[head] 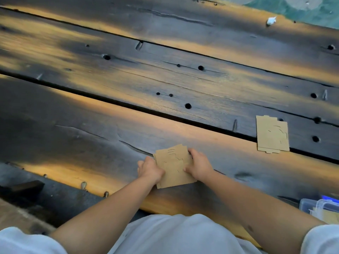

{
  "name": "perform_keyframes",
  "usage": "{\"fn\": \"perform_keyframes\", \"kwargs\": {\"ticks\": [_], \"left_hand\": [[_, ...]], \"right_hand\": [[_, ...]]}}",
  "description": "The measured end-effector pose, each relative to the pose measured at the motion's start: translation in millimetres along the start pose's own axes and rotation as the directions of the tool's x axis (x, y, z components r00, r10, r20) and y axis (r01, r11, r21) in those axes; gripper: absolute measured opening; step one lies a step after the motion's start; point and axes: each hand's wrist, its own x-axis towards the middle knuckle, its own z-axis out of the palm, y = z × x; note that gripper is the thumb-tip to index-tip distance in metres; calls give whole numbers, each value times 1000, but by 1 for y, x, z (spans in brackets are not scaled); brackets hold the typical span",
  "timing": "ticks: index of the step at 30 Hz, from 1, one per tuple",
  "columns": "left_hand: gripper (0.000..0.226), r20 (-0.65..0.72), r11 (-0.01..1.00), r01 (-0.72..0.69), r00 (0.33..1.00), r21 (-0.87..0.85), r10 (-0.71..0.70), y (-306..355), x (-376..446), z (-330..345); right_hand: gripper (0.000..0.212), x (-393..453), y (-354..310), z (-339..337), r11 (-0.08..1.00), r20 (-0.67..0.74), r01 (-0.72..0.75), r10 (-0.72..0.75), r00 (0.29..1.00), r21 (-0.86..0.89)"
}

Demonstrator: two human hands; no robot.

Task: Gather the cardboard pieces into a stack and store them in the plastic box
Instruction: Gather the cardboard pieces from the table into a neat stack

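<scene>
A small stack of brown cardboard pieces (173,166) lies on the dark wooden table (110,140) just in front of me. My left hand (149,168) grips its left edge and my right hand (199,165) grips its right edge, fingers curled over the top sheet. Another flat cardboard piece (272,134) lies apart on the table, further right and a little farther away. A clear plastic box (321,210) with a blue clip sits at the lower right edge of the view, partly cut off, with something tan inside.
The table is made of wide planks with deep gaps and round holes. A dark block (23,186) rests at the lower left near the table's edge. A small white scrap (271,20) lies at the far right. Green flooring shows beyond.
</scene>
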Motion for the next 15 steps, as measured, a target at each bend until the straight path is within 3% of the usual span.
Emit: {"fn": "perform_keyframes", "kwargs": {"ticks": [3,7,15], "left_hand": [[27,6,994,-97,995,55,97,3,-3,-1],[33,91,979,-203,975,-15,203,10,-13,-3],[39,97,938,-344,933,-50,347,36,-31,13]], "right_hand": [[65,-11,9,1,1000,-39,8,-7,999,28],[51,-22,19,0,996,-50,-47,51,997,82],[50,-39,46,-21,952,-90,-137,167,982,275]]}}
